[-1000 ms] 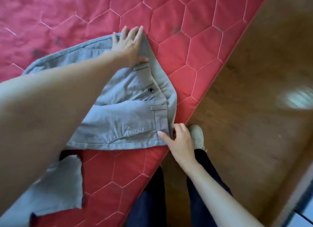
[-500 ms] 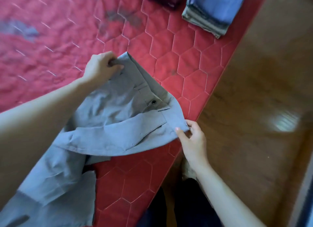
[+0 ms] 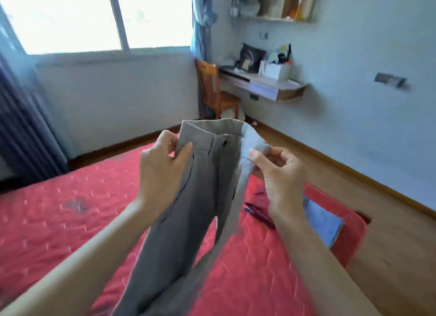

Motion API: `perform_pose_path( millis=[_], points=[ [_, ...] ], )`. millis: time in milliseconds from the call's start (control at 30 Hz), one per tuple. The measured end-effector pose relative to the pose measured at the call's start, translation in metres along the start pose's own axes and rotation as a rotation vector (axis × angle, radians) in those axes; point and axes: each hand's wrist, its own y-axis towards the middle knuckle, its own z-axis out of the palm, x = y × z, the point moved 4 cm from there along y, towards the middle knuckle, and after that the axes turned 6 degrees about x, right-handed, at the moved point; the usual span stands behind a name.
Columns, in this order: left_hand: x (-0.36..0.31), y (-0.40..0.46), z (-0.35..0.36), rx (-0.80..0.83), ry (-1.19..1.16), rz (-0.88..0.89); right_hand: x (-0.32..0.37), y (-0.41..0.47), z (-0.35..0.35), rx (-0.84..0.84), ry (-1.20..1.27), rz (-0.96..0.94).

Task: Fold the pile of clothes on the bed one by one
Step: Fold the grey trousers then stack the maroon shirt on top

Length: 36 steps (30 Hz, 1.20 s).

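Grey trousers [image 3: 203, 197] hide folded clothes [image 3: 323, 221]; legs cut off below.

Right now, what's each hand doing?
Left hand: grips the grey trousers at the waistband.
Right hand: pinches the waistband's other side.

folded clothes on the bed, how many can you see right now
2 in view: a blue folded garment near the bed's right edge, and a dark red one just left of it, partly behind the right hand. More may be hidden behind the held grey trousers.
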Motion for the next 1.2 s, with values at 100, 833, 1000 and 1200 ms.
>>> perform_pose_path(
  millis=[100, 833, 1000, 1200],
  points=[
    [-0.08, 0.022, -0.027, -0.115, -0.071, 0.084, 0.095, 0.023, 0.025, 0.113, 0.064, -0.138],
    [-0.127, -0.081, 0.092, -0.309, -0.322, -0.287, 0.081, 0.085, -0.055, 1.068, -0.331, -0.412],
    [-0.12, -0.124, 0.088, -0.274, -0.127, -0.249, 0.042, 0.104, -0.08, 1.154, -0.488, -0.635],
    [-0.118, -0.167, 0.084, -0.3, -0.039, -0.235, 0.018, 0.073, -0.092, 1.229, -0.447, -0.754]
  ],
)
